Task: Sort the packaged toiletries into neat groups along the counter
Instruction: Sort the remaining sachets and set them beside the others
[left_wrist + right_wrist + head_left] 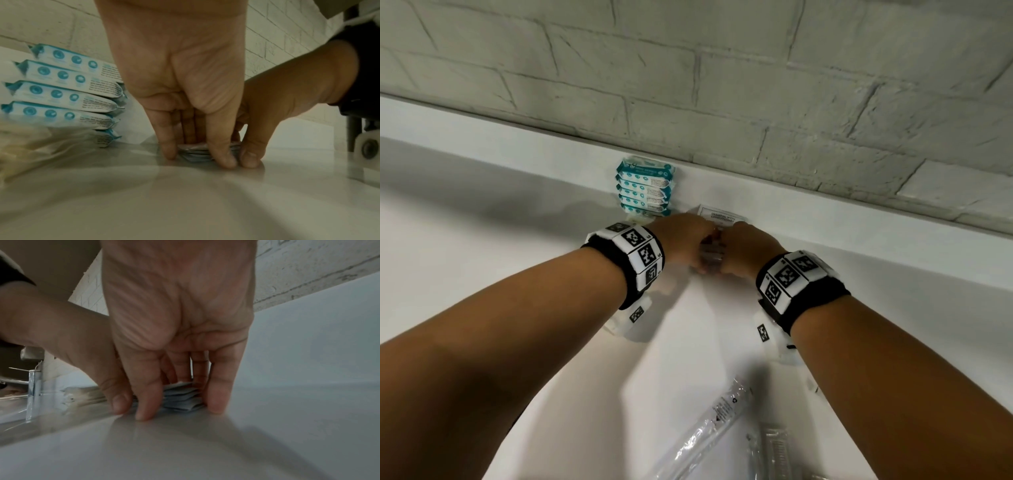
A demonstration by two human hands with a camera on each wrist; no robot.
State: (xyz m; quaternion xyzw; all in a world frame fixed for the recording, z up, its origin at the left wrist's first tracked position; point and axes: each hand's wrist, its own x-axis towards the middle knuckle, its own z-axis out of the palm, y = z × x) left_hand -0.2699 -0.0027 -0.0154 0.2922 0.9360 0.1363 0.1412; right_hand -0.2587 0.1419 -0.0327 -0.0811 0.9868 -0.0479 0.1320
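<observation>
A small stack of flat sachets (182, 398) lies on the white counter (482, 274), squeezed between two hands. The left hand (681, 240) and right hand (748, 248) stand on either side of the stack, fingers pointing down with tips on the counter, thumbs nearly touching at the front. Each hand's fingers and thumb close around the stack's edges, most likely to square the sachets into one tidy pile. Print on these sachets is too blurred to read.

Just behind the stack, against the counter's raised back ledge, a white sachet (722, 216) reads "SHAMPOO WITH CONDITIONER", partly covered by the hands. To the left of the stack, a row of teal-and-white wipe packs (645, 188) leans overlapped against the ledge, apparently already grouped; their text is unreadable. Nearer the person than the stack, clear-wrapped long items (709, 428) lie loose, seemingly not yet sorted. A pale brick wall (791, 85) rises behind.
</observation>
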